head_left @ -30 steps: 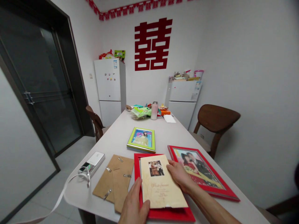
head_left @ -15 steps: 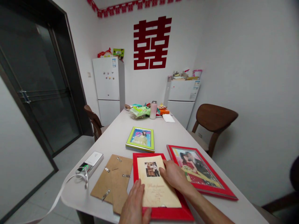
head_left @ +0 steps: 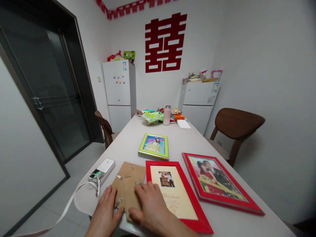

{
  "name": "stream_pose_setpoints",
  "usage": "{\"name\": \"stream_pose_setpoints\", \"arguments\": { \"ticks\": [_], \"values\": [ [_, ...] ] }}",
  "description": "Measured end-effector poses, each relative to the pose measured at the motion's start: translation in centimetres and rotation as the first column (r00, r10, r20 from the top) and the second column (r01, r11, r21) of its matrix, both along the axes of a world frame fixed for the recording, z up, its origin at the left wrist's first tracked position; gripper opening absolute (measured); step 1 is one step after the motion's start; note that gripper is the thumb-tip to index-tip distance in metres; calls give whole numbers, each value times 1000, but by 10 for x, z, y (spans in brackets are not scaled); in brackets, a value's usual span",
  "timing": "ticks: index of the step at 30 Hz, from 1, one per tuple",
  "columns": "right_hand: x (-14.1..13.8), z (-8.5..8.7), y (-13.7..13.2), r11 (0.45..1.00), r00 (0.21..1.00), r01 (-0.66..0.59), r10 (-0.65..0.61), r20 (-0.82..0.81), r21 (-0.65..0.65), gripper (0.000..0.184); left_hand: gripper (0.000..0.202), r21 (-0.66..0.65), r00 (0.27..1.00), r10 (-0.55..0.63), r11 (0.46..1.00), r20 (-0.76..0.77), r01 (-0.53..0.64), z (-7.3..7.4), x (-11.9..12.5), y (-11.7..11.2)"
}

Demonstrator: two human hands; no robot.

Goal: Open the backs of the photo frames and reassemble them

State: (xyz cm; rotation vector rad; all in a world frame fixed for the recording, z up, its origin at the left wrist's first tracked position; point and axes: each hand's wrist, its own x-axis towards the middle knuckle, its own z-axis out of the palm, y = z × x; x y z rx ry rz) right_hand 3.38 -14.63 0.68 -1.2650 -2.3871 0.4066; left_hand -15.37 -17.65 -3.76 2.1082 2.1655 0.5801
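In the head view, low in the frame, the left hand (head_left: 106,210) and right hand (head_left: 149,205) lie flat, fingers spread, on the brown backing board (head_left: 127,187), gripping nothing. The board overhangs the table (head_left: 177,141) edge beside the red frame (head_left: 176,194); I judge a careless push could tip it off or shift the loose print.

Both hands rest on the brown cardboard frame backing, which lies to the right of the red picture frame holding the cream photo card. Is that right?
Not quite. The head view shows the left hand and right hand on the brown cardboard frame backing, but it lies to the left of the red picture frame holding the cream photo card.
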Motion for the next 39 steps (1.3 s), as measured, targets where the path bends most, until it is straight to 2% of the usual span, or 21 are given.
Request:
{"name": "stream_pose_setpoints", "arguments": {
  "ticks": [4, 9, 14, 18, 20, 23, 30, 32, 35, 39],
  "values": [
    [-23, -13, -7, 1000, 999, 24, -24, 36, 8, 59, 51, 2, 997, -77, 997, -13, 77, -1, -3, -9],
    [-19, -16, 0, 995, 994, 93, -94, -57, -28, 62, 48, 91, 993, -114, 989, -21, 115, -5, -8, -12],
    [-13, -7, 5, 995, 972, 67, -83, -218, -76, 64, 47, 218, 990, -135, 966, -30, 139, -19, -9, -6],
    [-4, 10, 5, 998, 942, 45, -60, -331, -55, 61, 52, 317, 980, -191, 928, -53, 198, -22, -4, -1],
    [3, 21, 3, 999, 924, 44, -46, -379, -15, 58, 51, 375, 976, -208, 901, -70, 219, -17, 0, 1],
    [15, 36, 0, 998, 905, 47, -28, -424, 35, 55, 51, 476, 982, -179, 861, -52, 182, 0, 8, 3],
    [56, 64, -3, 982, 851, 73, 30, -525, 174, 44, 51, 564, 972, -218, 815, 85, 133, 59, 43, 5],
    [74, 69, -3, 976, 847, 94, 25, -532, 195, 41, 50, 578, 959, -249, 806, 135, 128, 71, 58, 6],
    [103, 66, -3, 966, 872, 161, -44, -488, 202, 36, 51, 537, 921, -334, 824, 201, 182, 71, 83, 11],
    [135, 49, -4, 950, 919, 229, -138, -370, 214, 30, 54, 400, 866, -405, 875, 295, 273, 42, 116, 22]
  ]
}}
